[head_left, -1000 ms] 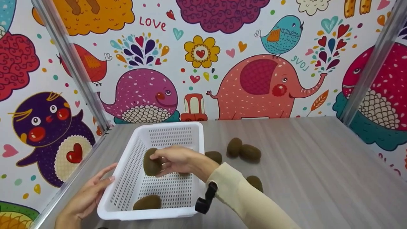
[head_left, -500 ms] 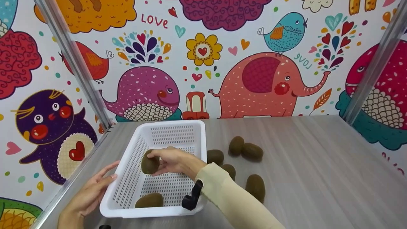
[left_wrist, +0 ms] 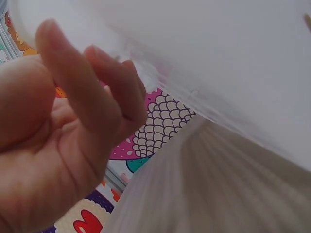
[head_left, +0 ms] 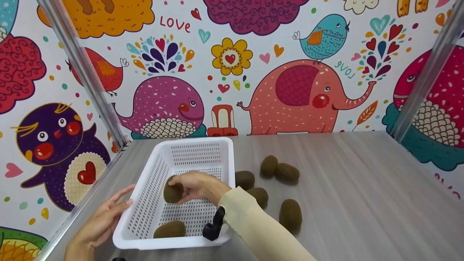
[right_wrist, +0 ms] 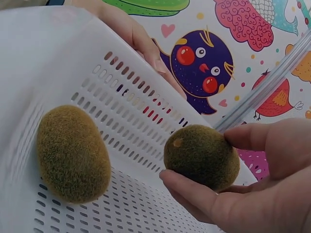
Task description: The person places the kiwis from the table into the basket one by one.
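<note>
My right hand pinches a brown fuzzy kiwi between thumb and fingers, inside a white perforated basket. The right wrist view shows this held kiwi close to the basket's slotted side wall, the thumb on one side and fingers under the other. Another kiwi lies on the basket floor at the near end. My left hand rests against the basket's left outer side, fingertips at the rim. From the left wrist, its fingers look loosely bent against the white wall.
Right of the basket, several loose kiwis lie on the grey table: a touching pair farther back, others beside the basket wall, and one kiwi nearer. A printed wall and metal posts bound the table.
The held kiwi has dipped slightly toward the basket floor. My right forearm has shifted left, uncovering kiwis beside the basket. The left hand stays at the rim.
</note>
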The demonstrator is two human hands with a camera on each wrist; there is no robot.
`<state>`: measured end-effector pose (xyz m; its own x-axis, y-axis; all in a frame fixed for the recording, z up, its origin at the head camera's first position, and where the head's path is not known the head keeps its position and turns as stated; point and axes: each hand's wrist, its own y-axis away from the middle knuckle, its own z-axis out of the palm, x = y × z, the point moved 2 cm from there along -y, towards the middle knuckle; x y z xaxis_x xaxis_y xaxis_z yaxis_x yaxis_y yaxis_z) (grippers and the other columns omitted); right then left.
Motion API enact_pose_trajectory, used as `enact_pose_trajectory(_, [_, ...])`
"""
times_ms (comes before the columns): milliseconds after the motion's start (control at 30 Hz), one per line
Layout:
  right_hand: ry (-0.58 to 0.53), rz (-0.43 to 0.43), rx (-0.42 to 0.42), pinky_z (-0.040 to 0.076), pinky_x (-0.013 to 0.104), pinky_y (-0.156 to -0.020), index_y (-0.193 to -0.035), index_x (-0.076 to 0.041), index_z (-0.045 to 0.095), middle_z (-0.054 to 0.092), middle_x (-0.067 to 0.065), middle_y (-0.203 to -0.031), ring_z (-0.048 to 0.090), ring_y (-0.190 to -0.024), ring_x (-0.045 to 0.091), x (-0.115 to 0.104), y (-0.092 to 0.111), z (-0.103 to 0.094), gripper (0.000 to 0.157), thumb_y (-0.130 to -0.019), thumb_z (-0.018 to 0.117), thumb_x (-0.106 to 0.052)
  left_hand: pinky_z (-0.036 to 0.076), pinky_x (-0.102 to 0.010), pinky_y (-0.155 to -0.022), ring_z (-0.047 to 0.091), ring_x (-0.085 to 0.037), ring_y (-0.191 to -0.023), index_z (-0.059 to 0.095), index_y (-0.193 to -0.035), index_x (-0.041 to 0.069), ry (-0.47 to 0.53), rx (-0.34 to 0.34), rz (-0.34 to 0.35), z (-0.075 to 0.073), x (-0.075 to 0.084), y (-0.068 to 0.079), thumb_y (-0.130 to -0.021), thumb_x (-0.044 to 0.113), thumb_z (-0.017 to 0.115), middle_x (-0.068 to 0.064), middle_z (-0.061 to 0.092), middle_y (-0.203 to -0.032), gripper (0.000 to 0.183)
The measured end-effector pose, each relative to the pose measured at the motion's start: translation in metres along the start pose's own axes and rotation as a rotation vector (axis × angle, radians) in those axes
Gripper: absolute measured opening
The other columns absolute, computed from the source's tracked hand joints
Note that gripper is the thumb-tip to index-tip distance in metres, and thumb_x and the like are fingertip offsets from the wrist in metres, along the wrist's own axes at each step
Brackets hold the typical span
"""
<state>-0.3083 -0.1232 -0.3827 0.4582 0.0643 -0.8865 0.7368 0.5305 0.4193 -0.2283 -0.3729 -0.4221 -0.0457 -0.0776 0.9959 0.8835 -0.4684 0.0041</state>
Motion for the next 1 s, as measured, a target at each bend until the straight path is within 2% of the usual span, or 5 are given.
enact_pose_trajectory(133, [0.023,0.018,0.012,0.051,0.057,-0.104,-0.118,0.003,0.057,0.053,0.025,-0.128,0.058,-0.120,0.045,0.002,0.001,0.000,0.026,-0.094,0.062,-0.005,0.056,-0.044,-0.099,0.066,-0.019,-0.119,0.044,-0.139,0.049,0.001,-0.009,0.000,0.000,0.000,0.000,-0.110,0.015,0.030,0.010,0.066,-0.130,0.047])
enact_pose_trajectory(367, [0.026,0.054,0.029,0.052,0.053,-0.105,-0.130,0.002,0.049,0.054,0.034,-0.128,0.055,-0.126,0.050,0.001,0.003,-0.001,0.041,-0.092,0.062,-0.007,0.057,-0.042,-0.098,0.066,-0.018,-0.119,0.045,-0.138,0.049,0.012,-0.002,0.001,0.000,0.000,0.000,-0.110,0.015,0.030,0.010,0.066,-0.130,0.047])
enact_pose_trajectory(567, [0.031,0.020,0.001,0.053,0.053,-0.103,-0.126,-0.002,0.054,0.058,0.029,-0.126,0.059,-0.122,0.045,-0.002,0.009,-0.002,0.035,-0.094,0.063,-0.011,0.056,-0.042,-0.099,0.065,-0.017,-0.120,0.045,-0.137,0.050,0.016,-0.002,-0.006,0.000,-0.001,0.000,-0.110,0.016,0.030,0.011,0.066,-0.130,0.046])
enact_pose_trajectory(767, [0.030,-0.017,-0.037,0.056,0.050,-0.099,-0.120,-0.002,0.059,0.058,0.025,-0.128,0.062,-0.119,0.041,-0.004,0.024,-0.008,0.029,-0.094,0.065,-0.015,0.057,-0.042,-0.099,0.065,-0.017,-0.120,0.045,-0.137,0.051,-0.004,0.015,-0.015,0.000,0.001,0.001,-0.110,0.017,0.031,0.012,0.066,-0.130,0.045])
enact_pose_trajectory(1000, [0.092,-0.103,-0.128,0.056,0.047,-0.101,-0.132,0.002,0.057,0.056,0.025,-0.134,0.060,-0.123,0.038,-0.005,0.055,-0.026,0.038,-0.101,0.055,-0.021,0.057,-0.043,-0.098,0.066,-0.018,-0.119,0.044,-0.138,0.050,0.002,0.016,-0.010,0.001,0.001,-0.001,-0.110,0.017,0.031,0.010,0.066,-0.130,0.045])
